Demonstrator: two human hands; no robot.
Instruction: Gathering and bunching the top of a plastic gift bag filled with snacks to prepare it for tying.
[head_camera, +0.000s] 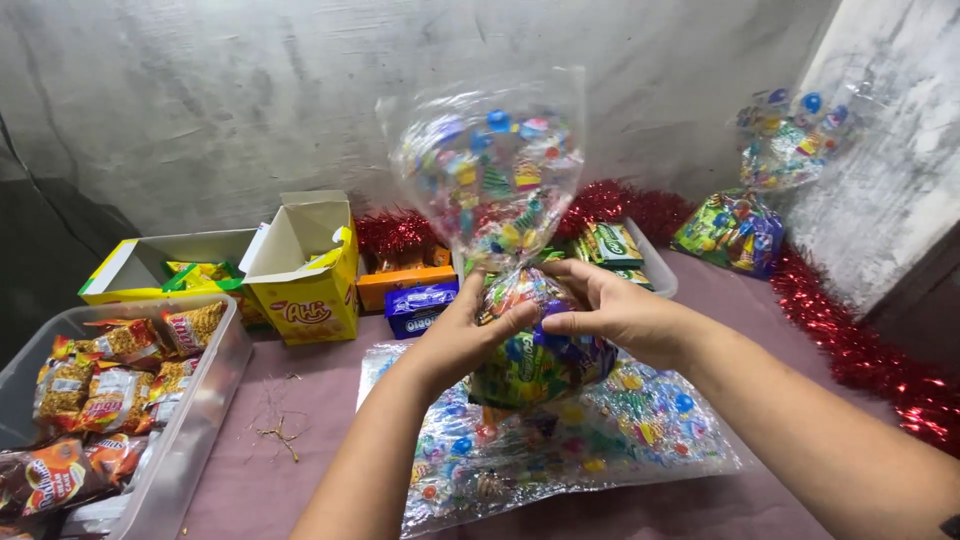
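Gift bag (500, 230): upright, long axis vertical, open mouth pointing up; clear crinkly plastic printed with coloured dots, bulging with snacks below the neck.
My left hand (462, 340): fingers closed around the neck.
My right hand (610, 312): pinching the neck.
Where: above the flat bag stack (600, 440) on the mauve table (290, 470).

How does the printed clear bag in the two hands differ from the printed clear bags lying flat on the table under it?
The bag in the hands is filled with snack packets and bulges; the flat bags look empty. The held bag stands upright with its neck pinched by the left hand and right hand, its top flaring open above; the flat bags lie spread on the table. Both are clear plastic with the same colourful print.
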